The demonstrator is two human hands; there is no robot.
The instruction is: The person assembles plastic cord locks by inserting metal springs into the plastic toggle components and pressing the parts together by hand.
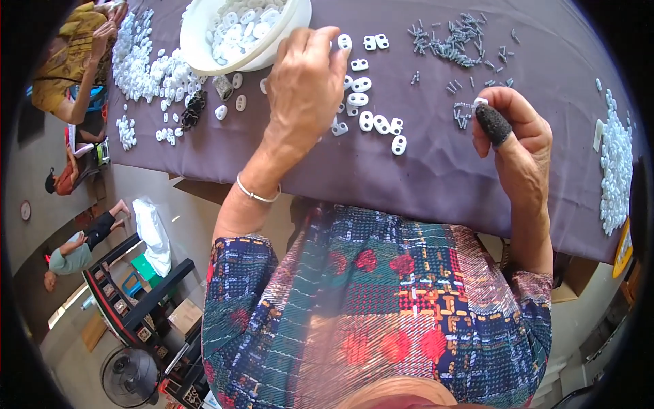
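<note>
My left hand (303, 88) is above the purple cloth beside the white bowl (296, 37), back up and fingers curled. A speck of white shows between its thumb and forefinger, too covered to make out. Close to its fingers lie several white oval two-hole plastic pieces (361, 84), like cord lock bodies. To the right, my right hand (514, 129) pinches a small white plastic piece (481, 102) between thumb and finger. A thin metal spring (464, 105) appears to stick out from it. A dark fabric cover (493, 125) wraps the thumb.
Many small grey springs (463, 44) lie scattered at the far right. White parts are heaped at the left (139, 61) and right edge (616, 163). A dark crumpled item (194, 110) lies near the left heap. Other people are beyond the table's left side, one seated close (71, 61).
</note>
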